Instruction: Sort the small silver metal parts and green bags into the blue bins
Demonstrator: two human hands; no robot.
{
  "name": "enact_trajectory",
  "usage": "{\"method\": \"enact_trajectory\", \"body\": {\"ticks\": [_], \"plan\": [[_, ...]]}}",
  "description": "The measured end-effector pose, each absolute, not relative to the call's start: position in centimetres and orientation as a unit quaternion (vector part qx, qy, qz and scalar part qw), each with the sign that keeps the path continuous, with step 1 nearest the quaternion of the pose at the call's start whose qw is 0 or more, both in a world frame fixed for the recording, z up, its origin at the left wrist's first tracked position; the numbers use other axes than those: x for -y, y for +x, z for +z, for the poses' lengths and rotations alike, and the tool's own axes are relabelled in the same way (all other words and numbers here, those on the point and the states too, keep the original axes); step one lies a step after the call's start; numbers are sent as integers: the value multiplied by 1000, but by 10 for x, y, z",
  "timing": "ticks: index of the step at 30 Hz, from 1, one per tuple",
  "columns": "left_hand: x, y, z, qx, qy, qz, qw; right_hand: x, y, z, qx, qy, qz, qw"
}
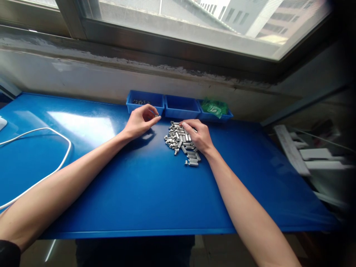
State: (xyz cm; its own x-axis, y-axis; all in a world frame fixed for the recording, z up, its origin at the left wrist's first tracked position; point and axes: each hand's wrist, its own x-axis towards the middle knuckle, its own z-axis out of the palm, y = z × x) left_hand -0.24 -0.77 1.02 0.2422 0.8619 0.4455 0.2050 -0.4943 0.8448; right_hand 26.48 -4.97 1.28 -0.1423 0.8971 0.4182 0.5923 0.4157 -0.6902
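Bare forearms (pixel 236 193) extend over the blue surface (pixel 155 200). Left hand (pixel 141 120): fingers curled before the left bin (pixel 152 97); grip contents cannot be determined. Right hand (pixel 199 135): fingertips at the metal parts (pixel 180 143), heaped before the middle bin (pixel 182 104); grip state cannot be determined.

White cable (pixel 70 144) cut off; hold of left fingers (pixel 144 108) unclear

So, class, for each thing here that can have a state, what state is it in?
left hand: fingers curled, grip unclear
right hand: fingers bent, at the metal parts
metal parts: loosely heaped
left bin: upright, holding small parts
middle bin: upright
right bin: upright, holding the green bag
green bag: crumpled
white cable: loosely curved
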Motion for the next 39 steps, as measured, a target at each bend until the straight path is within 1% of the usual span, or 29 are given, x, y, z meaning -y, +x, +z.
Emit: {"method": "enact_trajectory", "body": {"ticks": [4, 6, 8, 13, 17, 21, 23, 25, 35, 39], "plan": [[-6, -10, 11, -403, 588, 608, 350, 50, 265, 13, 733, -507, 187, 414], [-12, -13, 10, -398, 554, 632, 368, 50, 264, 13, 733, -505, 187, 416], [-14, -15, 9, -388, 551, 631, 385, 50, 264, 13, 732, -506, 186, 416], [-3, -9, 10, -365, 615, 594, 369, 50, 264, 13, 730, -511, 187, 413], [9, -3, 13, -353, 696, 548, 301, 50, 265, 13, 731, -508, 189, 415], [15, 0, 9, -267, 841, 428, 195, 49, 265, 12, 733, -506, 188, 415], [15, 1, 5, -214, 893, 363, 159, 49, 265, 12, 733, -505, 188, 414], [15, 1, 2, -186, 918, 323, 137, 49, 265, 13, 734, -505, 189, 414], [20, 2, 6, -183, 930, 296, 116, 49, 265, 12, 733, -508, 189, 411], [20, 1, 6, -172, 932, 293, 126, 49, 264, 13, 733, -508, 188, 411]]}}
